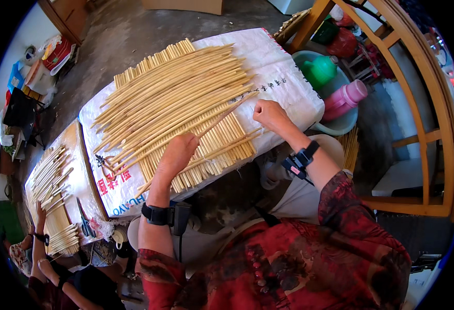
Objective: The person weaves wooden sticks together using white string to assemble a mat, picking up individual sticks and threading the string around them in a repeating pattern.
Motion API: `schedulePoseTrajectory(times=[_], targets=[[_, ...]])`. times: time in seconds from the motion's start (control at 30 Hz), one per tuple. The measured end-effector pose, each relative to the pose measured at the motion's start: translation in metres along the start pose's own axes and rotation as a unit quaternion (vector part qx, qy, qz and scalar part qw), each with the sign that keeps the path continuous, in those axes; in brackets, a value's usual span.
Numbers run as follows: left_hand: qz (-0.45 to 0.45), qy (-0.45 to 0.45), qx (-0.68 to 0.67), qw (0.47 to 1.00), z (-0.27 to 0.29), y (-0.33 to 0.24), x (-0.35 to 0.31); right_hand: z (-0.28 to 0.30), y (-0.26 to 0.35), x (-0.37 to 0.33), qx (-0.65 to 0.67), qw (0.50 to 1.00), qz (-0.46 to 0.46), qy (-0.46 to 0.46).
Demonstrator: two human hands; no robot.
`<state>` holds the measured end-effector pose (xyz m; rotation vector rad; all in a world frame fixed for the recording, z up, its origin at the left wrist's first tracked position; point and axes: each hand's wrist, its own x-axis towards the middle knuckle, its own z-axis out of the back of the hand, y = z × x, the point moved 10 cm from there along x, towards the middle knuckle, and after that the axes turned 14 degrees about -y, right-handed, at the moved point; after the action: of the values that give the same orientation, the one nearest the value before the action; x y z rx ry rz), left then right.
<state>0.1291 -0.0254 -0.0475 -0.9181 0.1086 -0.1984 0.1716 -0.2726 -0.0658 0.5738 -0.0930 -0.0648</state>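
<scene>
Big white woven sack (pixel 289 67) is spread over the surface, and most of it is covered by a woven mat of pale reed strips (pixel 175 103), one layer lying diagonally over another layer that runs crosswise. To the right there's a teal basin (pixel 340 124) on the floor with a green jug (pixel 321 70) and a pink bottle (pixel 345 97) sitting in it, next to a wooden chair frame (pixel 433 103). Off to the left another person (pixel 41 243) has a hand on a second, smaller reed mat (pixel 54 196), with scissors (pixel 85 223) lying just beside it. The left hand (pixel 178 155) presses flat on the near edge of the big mat, fingers spread loosely, not gripping anything. The right hand (pixel 271 114) is closed, pinching the end of a single reed strip (pixel 222 120) that runs diagonally across the mat between the two hands. Both wrists have black straps.
</scene>
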Motion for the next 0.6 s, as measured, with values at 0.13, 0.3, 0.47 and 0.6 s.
schedulePoseTrajectory(times=[0.13, 0.3, 0.47, 0.6], targets=[[-0.008, -0.007, -0.016, 1.000, 0.001, 0.004, 0.002, 0.031, 0.047, -0.038, 0.328, 0.938, -0.079, 0.079], [0.019, -0.008, -0.067, 0.998, 0.006, 0.009, 0.000, 0.068, 0.100, -0.074, 0.507, 0.847, -0.115, 0.110], [0.071, 0.013, -0.149, 0.986, 0.004, -0.004, -0.008, 0.024, 0.123, -0.087, 0.452, 0.871, -0.083, 0.176], [0.095, 0.019, -0.197, 0.976, 0.008, -0.014, -0.023, 0.002, 0.135, -0.090, 0.417, 0.904, 0.029, 0.087]])
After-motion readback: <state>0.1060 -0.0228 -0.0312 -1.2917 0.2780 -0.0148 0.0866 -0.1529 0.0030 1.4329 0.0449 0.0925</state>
